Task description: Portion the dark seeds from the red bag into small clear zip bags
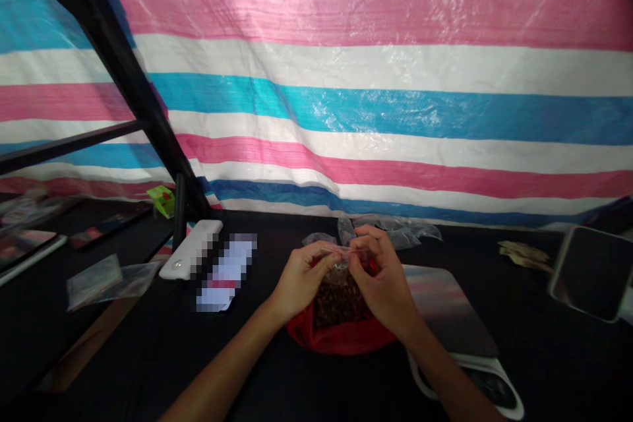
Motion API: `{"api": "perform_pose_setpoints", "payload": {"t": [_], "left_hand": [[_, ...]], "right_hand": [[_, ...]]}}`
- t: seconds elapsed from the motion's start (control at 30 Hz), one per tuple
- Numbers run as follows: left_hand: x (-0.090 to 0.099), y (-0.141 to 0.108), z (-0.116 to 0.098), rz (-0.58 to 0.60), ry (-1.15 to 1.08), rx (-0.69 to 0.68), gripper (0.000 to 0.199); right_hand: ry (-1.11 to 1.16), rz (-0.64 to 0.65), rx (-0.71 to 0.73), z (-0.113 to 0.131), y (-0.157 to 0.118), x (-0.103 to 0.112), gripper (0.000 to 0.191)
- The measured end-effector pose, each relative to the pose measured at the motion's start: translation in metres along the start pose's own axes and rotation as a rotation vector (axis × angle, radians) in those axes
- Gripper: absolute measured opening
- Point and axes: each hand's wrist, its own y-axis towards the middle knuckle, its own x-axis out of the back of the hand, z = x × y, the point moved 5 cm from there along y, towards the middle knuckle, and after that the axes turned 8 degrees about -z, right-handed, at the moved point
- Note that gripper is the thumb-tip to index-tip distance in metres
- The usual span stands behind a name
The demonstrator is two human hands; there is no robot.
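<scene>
1. Clear plastic bag [339, 271], held between the two hands just above a heap of dark brown pieces; its upper edge runs side to side from one set of fingertips to the other, so neither hand is clearly nearer.
2. Left hand [302, 278]: thumb and forefinger pinched together on the left of that edge, with hardly any gap. Right hand [384, 282]: thumb and forefinger close on its right, the other fingers loosely curled.
3. Thin, glossy film wrinkles between the grips; whether its mouth is parted, I cannot tell.
4. Beneath and towards the wearer, the dark brown pieces [341, 306], small and rough-looking, lie in a rounded, soft-looking red container [346, 341].
5. Just right of it, partly under the right forearm, sits a flat scale [448, 306] with a smooth, sheeny platform and white casing.
6. Beyond the hands, crumpled transparent bags [408, 231] lie near a striped woven tarp [376, 109], creased and shiny.
7. Leftward: a slim phone [230, 270] and a rounded white device [185, 257].
</scene>
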Motion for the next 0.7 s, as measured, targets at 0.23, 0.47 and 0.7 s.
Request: {"api": "perform_pose_setpoints", "payload": {"t": [0.23,0.47,0.7], "left_hand": [[0.0008,-0.0005,0.0004,-0.047,0.031,0.009,0.019],[0.0012,-0.0005,0.0046,-0.100,-0.092,0.068,0.017],[-0.0028,-0.0002,0.0037,-0.085,-0.182,0.102,0.024]], "right_hand": [[0.078,0.044,-0.035,-0.0012,-0.0034,-0.0036,0.040],[0.038,-0.001,0.013,0.0031,-0.0021,0.0005,0.034],[0.127,-0.001,-0.032,0.0023,-0.0006,-0.0023,0.041]]}}
